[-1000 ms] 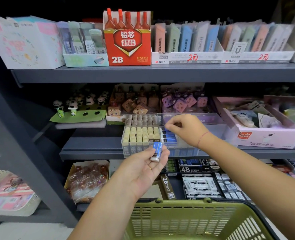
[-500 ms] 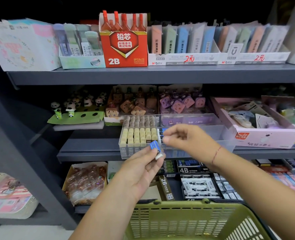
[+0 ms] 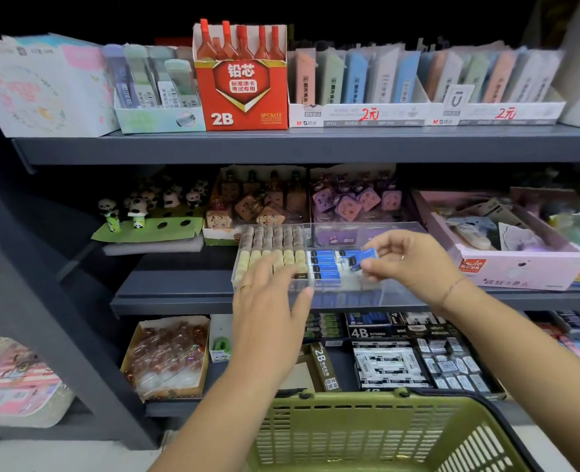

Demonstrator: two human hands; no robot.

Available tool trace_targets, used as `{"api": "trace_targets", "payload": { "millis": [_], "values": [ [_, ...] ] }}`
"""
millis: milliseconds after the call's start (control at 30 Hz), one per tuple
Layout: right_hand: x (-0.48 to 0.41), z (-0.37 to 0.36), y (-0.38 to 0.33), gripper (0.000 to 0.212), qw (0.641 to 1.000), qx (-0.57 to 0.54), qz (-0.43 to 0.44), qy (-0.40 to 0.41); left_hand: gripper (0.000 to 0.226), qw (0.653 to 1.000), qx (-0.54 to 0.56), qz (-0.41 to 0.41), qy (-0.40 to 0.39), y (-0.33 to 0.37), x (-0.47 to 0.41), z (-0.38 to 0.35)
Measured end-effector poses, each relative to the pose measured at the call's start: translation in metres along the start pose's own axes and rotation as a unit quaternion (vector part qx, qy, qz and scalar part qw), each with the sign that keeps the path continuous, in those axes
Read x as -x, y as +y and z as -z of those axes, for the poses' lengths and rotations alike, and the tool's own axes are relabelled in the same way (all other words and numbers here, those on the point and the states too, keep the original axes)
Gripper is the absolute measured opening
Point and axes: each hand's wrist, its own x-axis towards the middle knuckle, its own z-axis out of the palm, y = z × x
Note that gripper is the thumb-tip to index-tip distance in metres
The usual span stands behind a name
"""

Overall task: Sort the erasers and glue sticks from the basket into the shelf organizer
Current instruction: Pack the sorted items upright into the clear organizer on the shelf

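A clear shelf organizer [image 3: 397, 294] stands at the front of the middle shelf. Its left compartment holds rows of upright glue sticks [image 3: 269, 248], and the one beside it holds blue-and-white erasers [image 3: 324, 265]. My right hand [image 3: 407, 262] pinches one blue eraser [image 3: 365, 257] over the eraser compartment. My left hand [image 3: 269, 301] hovers with its fingers spread in front of the glue sticks and holds nothing. The green basket [image 3: 366, 434] sits below my arms at the bottom of the view; its contents are hidden.
A pink box [image 3: 506, 267] stands right of the organizer, with panda figures [image 3: 138, 207] and character erasers behind it. The upper shelf carries a red 2B lead box [image 3: 244, 93] and card displays. The lower shelf holds 2B and 4B packs [image 3: 384, 362].
The blue eraser has passed from my left hand to my right hand, which now holds it over the eraser compartment. My left hand has opened and moved up toward the glue sticks.
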Motion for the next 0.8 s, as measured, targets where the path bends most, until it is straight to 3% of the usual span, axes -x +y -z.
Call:
{"api": "trace_targets", "payload": {
  "millis": [67,133,367,500,667,800],
  "values": [
    [-0.013,0.002,0.01,0.02,0.995,0.086,0.005,0.049,0.06,0.993,-0.11,-0.024,-0.042,-0.011,-0.003,-0.008],
    [-0.02,-0.003,0.017,0.02,0.981,0.185,0.016,0.054,0.068,0.982,-0.168,-0.019,-0.089,-0.018,-0.002,-0.014],
    [-0.027,-0.009,0.018,0.015,0.929,0.364,0.023,0.069,0.072,0.98,-0.165,-0.016,-0.11,-0.027,-0.002,-0.019],
    [-0.03,-0.016,0.012,0.012,0.903,0.425,0.033,0.054,0.073,0.98,-0.162,-0.02,-0.112,-0.028,-0.002,-0.021],
    [-0.034,-0.014,0.014,0.009,0.907,0.417,0.048,0.037,0.073,0.981,-0.158,-0.021,-0.112,-0.029,-0.003,-0.023],
    [-0.018,-0.014,0.02,0.023,0.904,0.41,0.09,0.087,0.07,0.987,-0.127,-0.045,-0.09,-0.031,0.003,-0.022]
  ]
}}
